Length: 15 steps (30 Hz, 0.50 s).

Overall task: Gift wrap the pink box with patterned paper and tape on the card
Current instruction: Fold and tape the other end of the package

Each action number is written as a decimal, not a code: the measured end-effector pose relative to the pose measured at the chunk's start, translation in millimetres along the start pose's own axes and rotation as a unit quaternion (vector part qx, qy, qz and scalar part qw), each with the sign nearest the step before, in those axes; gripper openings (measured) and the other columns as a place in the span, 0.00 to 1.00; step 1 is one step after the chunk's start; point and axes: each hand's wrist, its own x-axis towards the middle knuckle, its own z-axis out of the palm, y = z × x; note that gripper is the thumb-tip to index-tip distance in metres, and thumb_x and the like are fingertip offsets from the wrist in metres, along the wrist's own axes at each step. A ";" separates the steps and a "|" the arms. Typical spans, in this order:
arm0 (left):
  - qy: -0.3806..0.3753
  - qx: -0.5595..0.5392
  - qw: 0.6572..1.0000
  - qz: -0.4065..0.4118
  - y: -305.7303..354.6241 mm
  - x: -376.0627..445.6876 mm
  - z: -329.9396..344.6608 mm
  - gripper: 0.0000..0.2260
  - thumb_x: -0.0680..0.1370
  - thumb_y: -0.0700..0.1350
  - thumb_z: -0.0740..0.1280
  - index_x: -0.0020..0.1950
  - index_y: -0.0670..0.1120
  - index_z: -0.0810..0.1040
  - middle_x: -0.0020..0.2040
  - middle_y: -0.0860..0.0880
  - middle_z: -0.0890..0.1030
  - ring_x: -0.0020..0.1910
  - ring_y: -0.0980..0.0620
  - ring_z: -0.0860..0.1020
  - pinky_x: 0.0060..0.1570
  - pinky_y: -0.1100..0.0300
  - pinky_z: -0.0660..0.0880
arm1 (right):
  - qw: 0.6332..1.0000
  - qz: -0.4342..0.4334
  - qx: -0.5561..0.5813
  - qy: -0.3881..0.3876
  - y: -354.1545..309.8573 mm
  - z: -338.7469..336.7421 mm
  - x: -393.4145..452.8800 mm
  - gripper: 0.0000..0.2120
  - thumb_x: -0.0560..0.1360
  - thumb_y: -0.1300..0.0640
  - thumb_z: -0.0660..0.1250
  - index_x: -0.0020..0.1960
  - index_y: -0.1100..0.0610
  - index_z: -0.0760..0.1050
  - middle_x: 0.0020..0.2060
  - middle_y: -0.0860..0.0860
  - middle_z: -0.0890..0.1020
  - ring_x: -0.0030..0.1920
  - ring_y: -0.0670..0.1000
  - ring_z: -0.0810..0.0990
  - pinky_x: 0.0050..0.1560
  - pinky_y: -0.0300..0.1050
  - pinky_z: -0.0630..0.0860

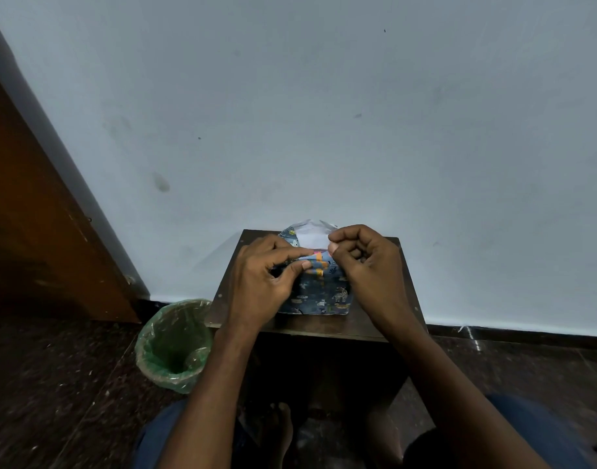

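Box (319, 292) half wrapped in patterned paper (324, 299) on small dark tabletop (378, 319), left hand (266, 282) fingers pinching the paper's top fold; right hand (364, 262) fingers curled, pinching the same fold; bin (175, 343) lined with green bag beside it, contents not visible

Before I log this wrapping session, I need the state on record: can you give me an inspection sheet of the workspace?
Surface: small dark wooden table, against the wall.
Job's things: box wrapped in patterned paper, far flap's white underside up; colourful strip on top; card not seen.
Clutter: nothing seen.
Grippers: left hand pinches the paper on top; right hand curled at the flap, grip unclear.
Cables: nothing seen.
Surroundings: green-lined bin left of the table, blue wall, wooden door.
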 end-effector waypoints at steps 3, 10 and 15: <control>0.008 0.012 1.000 -0.005 3.3 -0.5 1.4 0.07 0.78 0.51 0.75 0.54 0.54 0.90 0.44 0.55 0.81 0.45 0.50 0.80 0.43 0.43 0.76 | 0.993 -0.078 -0.088 -0.019 -0.3 -6.9 -1.9 0.03 0.77 0.62 0.75 0.49 0.55 0.86 0.42 0.46 0.85 0.42 0.44 0.81 0.45 0.37 0.76; 0.001 0.039 0.999 -0.031 5.9 -1.1 4.9 0.05 0.80 0.49 0.72 0.50 0.53 0.88 0.44 0.57 0.79 0.47 0.50 0.78 0.46 0.42 0.76 | 0.954 -0.209 -0.215 -0.019 10.5 -13.3 -2.5 0.07 0.74 0.62 0.79 0.52 0.55 0.87 0.45 0.43 0.82 0.50 0.48 0.78 0.52 0.41 0.74; 0.014 0.053 0.997 -0.046 13.4 -0.4 6.7 0.07 0.82 0.49 0.69 0.52 0.55 0.88 0.45 0.59 0.84 0.50 0.51 0.78 0.52 0.44 0.75 | 0.956 -0.186 -0.225 0.001 15.4 -5.8 -4.6 0.06 0.75 0.63 0.76 0.49 0.54 0.85 0.44 0.44 0.84 0.50 0.49 0.78 0.50 0.46 0.75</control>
